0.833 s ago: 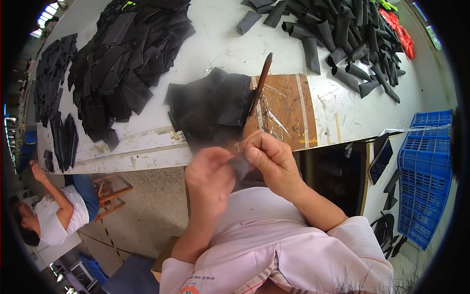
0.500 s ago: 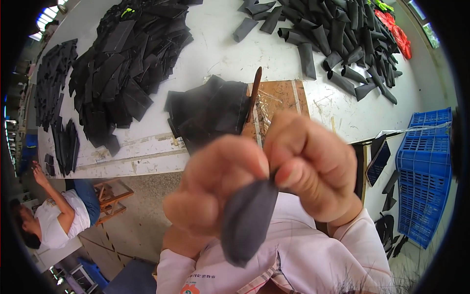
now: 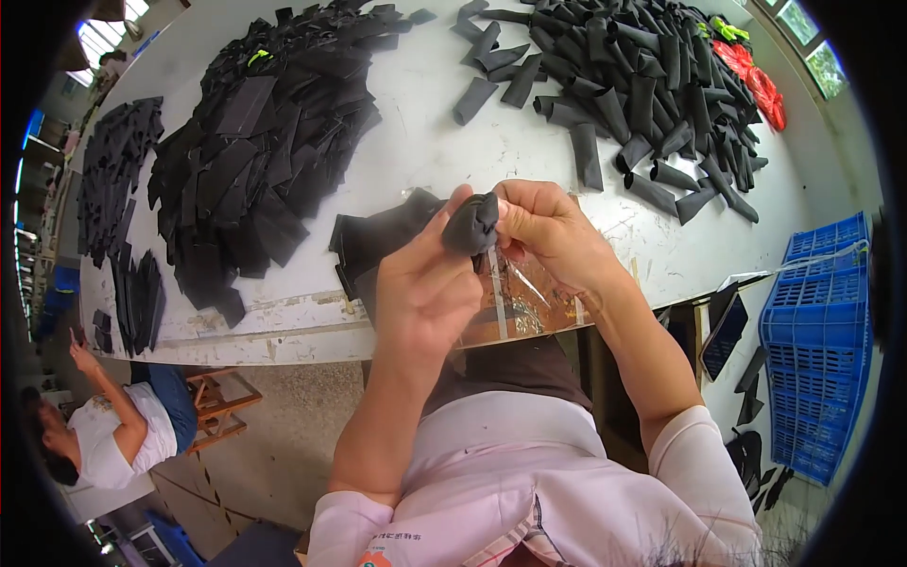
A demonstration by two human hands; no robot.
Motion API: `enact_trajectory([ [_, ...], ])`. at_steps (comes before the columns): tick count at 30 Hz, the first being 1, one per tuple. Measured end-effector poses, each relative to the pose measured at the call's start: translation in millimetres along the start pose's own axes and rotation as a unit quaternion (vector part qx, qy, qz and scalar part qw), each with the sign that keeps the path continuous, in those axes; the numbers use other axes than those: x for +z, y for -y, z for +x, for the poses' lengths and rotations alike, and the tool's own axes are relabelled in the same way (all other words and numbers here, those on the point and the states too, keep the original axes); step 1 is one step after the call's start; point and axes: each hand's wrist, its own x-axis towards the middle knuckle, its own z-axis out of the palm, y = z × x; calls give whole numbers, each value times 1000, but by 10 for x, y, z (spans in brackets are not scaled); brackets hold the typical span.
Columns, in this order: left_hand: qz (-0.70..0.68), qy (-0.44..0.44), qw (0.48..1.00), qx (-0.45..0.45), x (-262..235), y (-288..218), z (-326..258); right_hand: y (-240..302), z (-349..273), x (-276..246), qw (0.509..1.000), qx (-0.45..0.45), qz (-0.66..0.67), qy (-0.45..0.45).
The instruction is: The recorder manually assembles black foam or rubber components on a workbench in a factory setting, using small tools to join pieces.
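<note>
- Left hand (image 3: 430,283) pinches a dark cloth piece (image 3: 468,227) between thumb and fingers, its other fingers curled toward the palm.
- Right hand (image 3: 553,231) grips the piece's right edge between thumb and forefinger; the cloth, folded and bunched, is held up between both hands above the near edge of a white table (image 3: 425,142).
- Just behind the left hand, partly covered by it, a small stack (image 3: 383,227) of flat dark pieces lies on the table.
- Beneath the right hand, a brown board (image 3: 520,293) with pale strips across it rests at the table's edge.
- Beyond, to the left, a broad heap (image 3: 255,161) of flat dark pieces spreads out, a bit of bright green on top.
- Farther left lie another dark pile (image 3: 118,161) and, nearer, a bundle (image 3: 139,298) of dark strips.
- At upper right, dark tubes (image 3: 652,94) pile up, several with open ends showing; a crumpled red bag (image 3: 751,80) sits beside them, its contents hidden.
- At far right, blue lattice crates (image 3: 817,331) stand on their side; what they hold cannot be made out.
- At far left, a person (image 3: 123,435) in white sits near a wooden stool (image 3: 219,406).
</note>
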Motion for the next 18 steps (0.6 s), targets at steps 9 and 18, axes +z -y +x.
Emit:
enact_trajectory([
  [9, 181, -11, 981, 66, 29, 66, -58, -188, 75, -69, 990, -36, 100, 92],
  [18, 772, 58, 459, 435, 365, 28, -78, -99, -65, 33, 990, -127, -47, -35],
])
